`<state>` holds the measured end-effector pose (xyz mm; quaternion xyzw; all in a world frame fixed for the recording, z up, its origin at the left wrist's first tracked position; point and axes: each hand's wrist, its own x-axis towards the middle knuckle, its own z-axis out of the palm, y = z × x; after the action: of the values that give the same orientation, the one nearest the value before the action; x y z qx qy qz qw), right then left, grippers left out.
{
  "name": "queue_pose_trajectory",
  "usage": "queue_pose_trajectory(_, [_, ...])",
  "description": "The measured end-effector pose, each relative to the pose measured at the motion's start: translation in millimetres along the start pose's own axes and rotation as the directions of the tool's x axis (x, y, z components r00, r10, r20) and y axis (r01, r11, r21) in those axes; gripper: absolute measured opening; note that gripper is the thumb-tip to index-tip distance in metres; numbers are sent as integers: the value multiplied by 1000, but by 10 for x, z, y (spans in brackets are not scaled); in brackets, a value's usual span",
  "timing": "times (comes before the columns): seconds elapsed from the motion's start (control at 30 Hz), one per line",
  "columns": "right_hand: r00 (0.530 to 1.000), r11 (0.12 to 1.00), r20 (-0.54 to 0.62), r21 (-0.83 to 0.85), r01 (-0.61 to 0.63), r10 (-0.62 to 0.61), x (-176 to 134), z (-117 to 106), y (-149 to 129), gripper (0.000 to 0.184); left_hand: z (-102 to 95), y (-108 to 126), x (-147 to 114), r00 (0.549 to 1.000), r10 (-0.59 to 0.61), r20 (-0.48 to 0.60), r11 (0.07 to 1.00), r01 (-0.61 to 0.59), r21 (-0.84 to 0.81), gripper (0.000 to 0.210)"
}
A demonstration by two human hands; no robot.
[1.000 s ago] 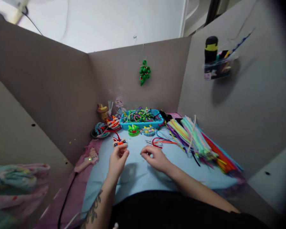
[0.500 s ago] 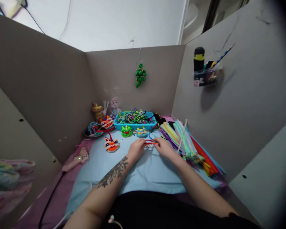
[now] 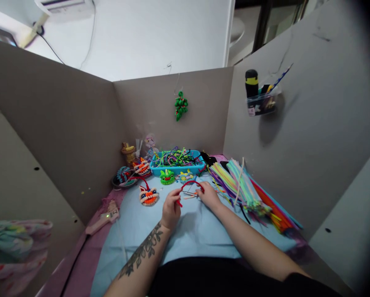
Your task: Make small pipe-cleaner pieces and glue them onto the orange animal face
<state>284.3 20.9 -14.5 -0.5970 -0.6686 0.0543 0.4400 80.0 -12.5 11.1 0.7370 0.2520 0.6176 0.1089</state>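
Note:
My left hand (image 3: pixel 171 209) and my right hand (image 3: pixel 208 195) each pinch an end of a red pipe cleaner (image 3: pixel 188 183), which arches between them above the light blue cloth (image 3: pixel 185 235). Small metal scissors (image 3: pixel 189 193) lie on the cloth under the arch, between the hands. An orange and white fuzzy figure (image 3: pixel 148 196) lies just left of my left hand. A green figure (image 3: pixel 167 177) and a blue and yellow figure (image 3: pixel 185 176) sit behind the hands.
A blue tray (image 3: pixel 175 168) of tangled pipe cleaners stands at the back. Bundles of straight pipe cleaners (image 3: pixel 247 189) fan out on the right. A pink glue gun (image 3: pixel 106 216) lies at the left. Grey cardboard walls (image 3: pixel 64 132) enclose three sides; a green ornament (image 3: pixel 181 106) hangs on the back wall.
My left hand set down the orange figure, reached to the middle, and both hands lifted the red pipe cleaner into an arch. The view tilted up slightly.

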Motion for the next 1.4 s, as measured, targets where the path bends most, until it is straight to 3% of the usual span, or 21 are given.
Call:
queue_pose_trajectory(0.03, [999, 1000, -44, 1, -25, 25, 6, -5, 30, 25, -7, -5, 8, 994, -83, -69, 996, 82, -22, 11])
queue_pose_trajectory(0.1, [993, 999, -110, 7, -39, 39, 1, -16, 48, 28, -26, -32, 52, 933, -267, -241, 964, 258, -69, 14])
queue_pose_trajectory(0.17, [997, 999, -74, 14, 33, -32, -31, -25, 6, 26, -47, -74, 108, 881, -363, -305, 932, 352, -91, 16])
queue_pose_trajectory(0.2, [995, 995, -12, 16, 101, -101, -55, -27, -34, 25, -55, -95, 128, 882, -365, -298, 930, 358, -80, 16])
queue_pose_trajectory(0.27, [960, 969, 139, 25, 244, -245, -106, -18, -126, 23, -53, -132, 136, 926, -306, -220, 951, 308, -27, 13])
queue_pose_trajectory(0.33, [919, 951, 251, 18, 310, -304, -143, 9, -204, 21, -30, -158, 104, 977, -200, -76, 978, 204, 41, 9])
queue_pose_trajectory(0.43, [920, 961, 303, -44, 272, -247, -152, 50, -241, 21, 22, -184, 36, 985, -47, 164, 995, 31, 95, 11])
queue_pose_trajectory(0.53, [953, 970, 266, -151, 192, -147, -130, 47, -185, 21, 53, -200, 7, 963, 18, 267, 991, -53, 123, 15])
queue_pose_trajectory(0.7, [998, 954, 68, -298, 20, 0, -120, -48, -85, 20, 54, -221, 28, 962, -38, 270, 983, -12, 181, 15])
queue_pose_trajectory(0.8, [997, 973, -15, -218, 71, -76, -150, -121, -152, 20, 51, -242, 39, 958, -103, 267, 980, 52, 192, 16])
queue_pose_trajectory(0.93, [931, 930, 9, 53, 364, -365, -251, -169, -380, 24, 51, -262, 37, 935, -178, 306, 967, 109, 229, 19])
queue_pose_trajectory(1.03, [883, 883, 77, 131, 451, -462, -323, -128, -509, 26, 53, -254, 34, 919, -179, 351, 966, 97, 239, 19])
queue_pose_trajectory(1.17, [881, 890, 130, 95, 445, -454, -330, -59, -517, 19, 52, -227, 37, 918, -155, 366, 972, 75, 223, 20])
queue_pose_trajectory(1.4, [932, 927, 62, 146, 344, -356, -343, -55, -467, 26, 44, -198, 39, 927, -157, 341, 971, 83, 222, 19])
